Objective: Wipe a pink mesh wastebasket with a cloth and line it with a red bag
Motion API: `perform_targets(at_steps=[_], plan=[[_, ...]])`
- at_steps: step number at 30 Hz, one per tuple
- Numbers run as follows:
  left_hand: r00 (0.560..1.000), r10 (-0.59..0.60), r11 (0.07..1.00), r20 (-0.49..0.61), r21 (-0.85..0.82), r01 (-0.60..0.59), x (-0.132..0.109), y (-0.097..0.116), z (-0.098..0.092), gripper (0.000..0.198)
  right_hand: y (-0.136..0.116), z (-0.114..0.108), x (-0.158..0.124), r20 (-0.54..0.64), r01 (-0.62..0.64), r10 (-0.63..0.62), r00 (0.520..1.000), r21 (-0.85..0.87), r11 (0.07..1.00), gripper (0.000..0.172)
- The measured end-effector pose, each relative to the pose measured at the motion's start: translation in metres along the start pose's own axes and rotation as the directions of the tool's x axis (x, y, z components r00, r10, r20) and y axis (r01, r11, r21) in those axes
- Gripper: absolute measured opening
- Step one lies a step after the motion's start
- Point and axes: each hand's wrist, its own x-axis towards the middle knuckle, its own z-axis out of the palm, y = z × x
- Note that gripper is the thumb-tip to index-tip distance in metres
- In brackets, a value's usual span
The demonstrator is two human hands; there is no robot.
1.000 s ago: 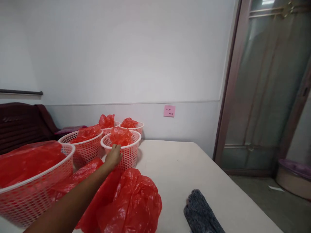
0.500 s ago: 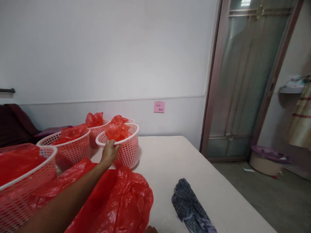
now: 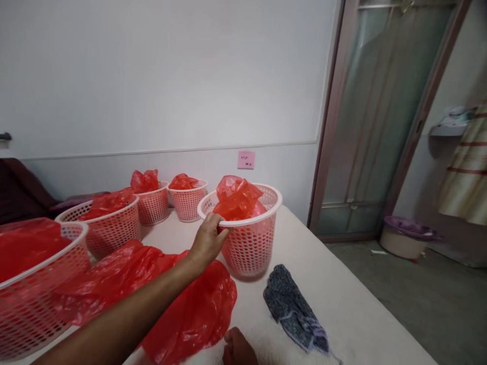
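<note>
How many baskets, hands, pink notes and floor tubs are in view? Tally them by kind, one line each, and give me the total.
Baskets: 5
Hands: 2
Pink note: 1
Floor tub: 1
Total: 9

Spread wide and tapering toward the far end: a broad counter (image 3: 353,324) with a matt white top. Standing upright on it, along the left: four round pink baskets of perforated plastic (image 3: 114,230) with pale rims, two nearer, two at the back. Lying in front of them: a crumpled heap of glossy red thin plastic (image 3: 127,271). Lying aslant near the right edge: a dark grey knitted glove (image 3: 291,304) with a lilac-edged cuff. Impossible to tell whether touching the top or just lifted: a fifth such basket (image 3: 249,251), gripped by the left hand (image 3: 208,241).
</note>
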Motion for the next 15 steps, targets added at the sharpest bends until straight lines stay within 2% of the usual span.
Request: perform_targets(at_steps=[3, 6, 11, 15], plan=[[0.997, -0.031, 0.999, 0.071, -0.021, 0.033, -0.018, 0.009, 0.009, 0.013, 0.004, 0.004, 0.001, -0.016, 0.029, -0.029, 0.999, -0.003, 1.000, 0.028], [0.990, -0.085, 0.996, 0.110, -0.007, 0.086, -0.032, 0.006, 0.011, 0.010, 0.006, 0.008, 0.001, -0.031, 0.048, -0.048, 0.998, -0.002, 0.999, 0.027], [0.984, -0.113, 0.994, 0.135, 0.016, 0.112, -0.037, -0.006, -0.001, 0.009, 0.005, 0.010, -0.001, -0.037, 0.032, -0.032, 0.999, -0.005, 0.999, 0.027], [0.984, -0.088, 0.996, 0.155, 0.047, 0.081, -0.037, -0.006, -0.011, 0.009, 0.001, 0.005, -0.004, -0.005, 0.033, -0.033, 0.999, -0.026, 0.999, 0.027]])
